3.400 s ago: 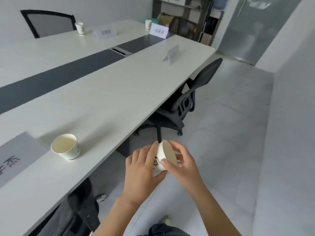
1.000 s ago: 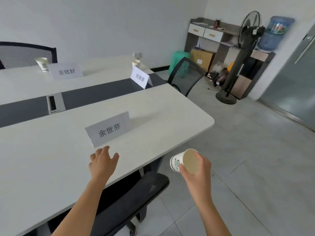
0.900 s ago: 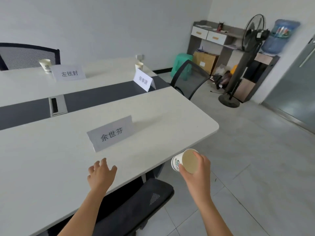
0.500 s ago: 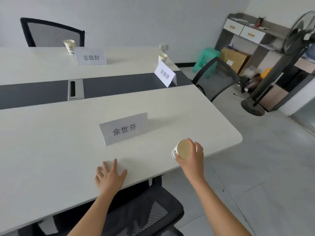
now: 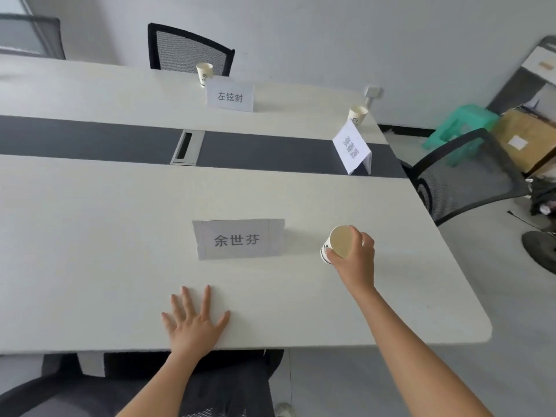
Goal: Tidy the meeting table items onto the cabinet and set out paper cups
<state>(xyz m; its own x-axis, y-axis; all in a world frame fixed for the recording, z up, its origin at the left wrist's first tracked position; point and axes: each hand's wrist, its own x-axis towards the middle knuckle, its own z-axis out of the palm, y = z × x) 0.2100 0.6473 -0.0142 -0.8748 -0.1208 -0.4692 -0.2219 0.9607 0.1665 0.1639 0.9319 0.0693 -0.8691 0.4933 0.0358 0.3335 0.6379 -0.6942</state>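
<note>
My right hand (image 5: pixel 356 260) grips a white paper cup (image 5: pixel 338 243) with a green logo, tilted, just above the white meeting table (image 5: pixel 105 236), to the right of a grey name card (image 5: pixel 237 238). My left hand (image 5: pixel 194 322) lies flat with fingers spread on the table's near edge. Two more paper cups stand upright on the far side: one (image 5: pixel 204 74) behind a name card (image 5: pixel 230 96), another (image 5: pixel 357 115) behind a folded name card (image 5: pixel 352 147) at the table's right end.
A dark strip with a cable hatch (image 5: pixel 188 145) runs along the table's middle. Black mesh chairs stand at the far side (image 5: pixel 186 51), at the right end (image 5: pixel 463 173) and below me (image 5: pixel 180 383). A green stool (image 5: pixel 460 121) and a cardboard box (image 5: pixel 526 136) sit at right.
My right hand has carried the cup from beside the table's edge to over the tabletop, right of the near name card. My left hand has settled flat on the near edge.
</note>
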